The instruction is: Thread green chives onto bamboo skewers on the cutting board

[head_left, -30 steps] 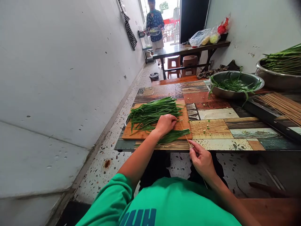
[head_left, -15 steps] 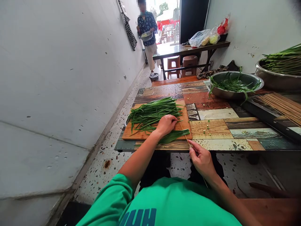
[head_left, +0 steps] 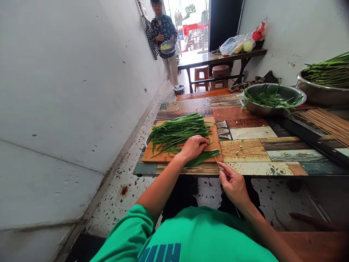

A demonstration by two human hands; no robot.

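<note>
My right hand (head_left: 233,185) is closed around a thin bamboo skewer (head_left: 216,161), which slants up and left over the front edge of the table. Near the skewer's upper end, my left hand (head_left: 193,148) pinches what looks like a garlic chive, a short green end showing past the fingertips. Under my left wrist, a small bunch of chives (head_left: 208,155) lies along the near edge of the wooden cutting board (head_left: 218,136). Behind it, a large pile of garlic chives (head_left: 181,129) covers most of the board.
To the right are a metal bowl of greens (head_left: 272,105), a larger bowl with skewered greens (head_left: 324,78), a black-handled knife (head_left: 308,136) and loose bamboo skewers (head_left: 327,123). A person (head_left: 165,32) holding a bowl stands beyond, near a back table (head_left: 201,60) with plastic bags.
My left hand has shifted slightly right, toward the skewer. My right hand stays in place. The person at the back has moved a little closer and left, bowl in hand.
</note>
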